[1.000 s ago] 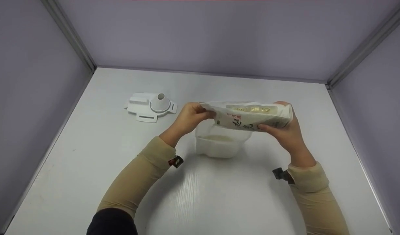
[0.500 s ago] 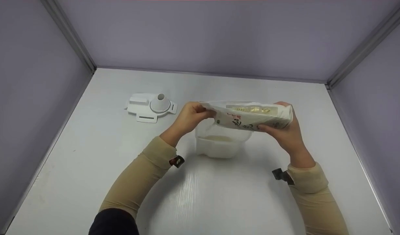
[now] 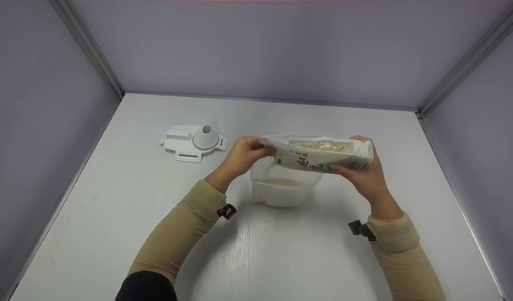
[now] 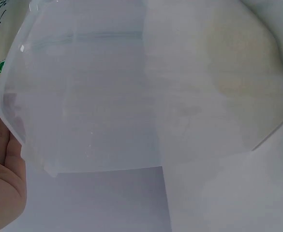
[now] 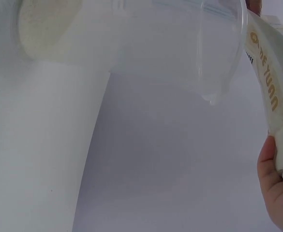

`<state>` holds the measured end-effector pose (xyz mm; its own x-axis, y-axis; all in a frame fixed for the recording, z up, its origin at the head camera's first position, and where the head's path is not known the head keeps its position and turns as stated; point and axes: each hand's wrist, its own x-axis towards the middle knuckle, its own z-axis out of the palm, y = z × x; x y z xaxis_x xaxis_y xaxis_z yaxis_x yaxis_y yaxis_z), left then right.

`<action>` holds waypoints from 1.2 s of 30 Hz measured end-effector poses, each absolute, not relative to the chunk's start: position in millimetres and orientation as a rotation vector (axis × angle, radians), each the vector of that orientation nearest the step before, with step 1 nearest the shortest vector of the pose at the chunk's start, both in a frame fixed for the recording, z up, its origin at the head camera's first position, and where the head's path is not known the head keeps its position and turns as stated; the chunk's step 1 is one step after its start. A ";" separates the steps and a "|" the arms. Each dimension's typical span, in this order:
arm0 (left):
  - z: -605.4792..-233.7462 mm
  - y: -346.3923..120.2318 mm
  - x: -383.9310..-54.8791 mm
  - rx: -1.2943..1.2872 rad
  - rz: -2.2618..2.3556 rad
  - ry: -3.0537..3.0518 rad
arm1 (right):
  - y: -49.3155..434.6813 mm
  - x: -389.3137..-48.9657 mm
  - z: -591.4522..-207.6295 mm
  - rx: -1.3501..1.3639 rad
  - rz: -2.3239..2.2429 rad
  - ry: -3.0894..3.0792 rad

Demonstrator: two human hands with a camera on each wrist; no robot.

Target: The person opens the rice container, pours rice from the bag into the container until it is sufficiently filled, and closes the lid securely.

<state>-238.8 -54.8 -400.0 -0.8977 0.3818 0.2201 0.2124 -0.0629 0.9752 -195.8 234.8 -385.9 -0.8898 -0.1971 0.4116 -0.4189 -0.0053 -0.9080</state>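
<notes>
Printed bag [image 3: 317,158], one: tilted over the translucent tub [image 3: 281,195], my left grip [image 3: 242,156] pinching one end, my right grip [image 3: 369,179] clamped round the other; pose unchanged this past second, pouring seemingly unfinished

Head view: mid-bright, diffuse light. Streaky glare on white table [image 3: 243,246], nearer side of left hand [image 3: 241,159]; soft shadow inward of each forearm [image 3: 181,225]. Print on bag [image 3: 304,161], between left hand and right hand [image 3: 367,179], slightly soft. 2 wrist views: hazy, low contrast; container [image 4: 97,106] beside left hand looks washed out.
</notes>
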 end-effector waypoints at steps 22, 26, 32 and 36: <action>-402.0 -53.1 -244.3 0.691 2.024 2.094 | 237.7 -195.5 -389.3 0.662 1.965 -2.098; -400.3 -52.4 -246.2 0.688 2.017 2.097 | 239.1 -196.9 -387.9 0.641 1.985 -2.104; -398.5 -50.3 -248.9 0.702 2.021 2.101 | 241.0 -198.9 -384.9 0.636 1.980 -2.104; -396.7 -49.1 -247.8 0.704 2.020 2.096 | 242.2 -197.8 -384.0 0.662 1.981 -2.086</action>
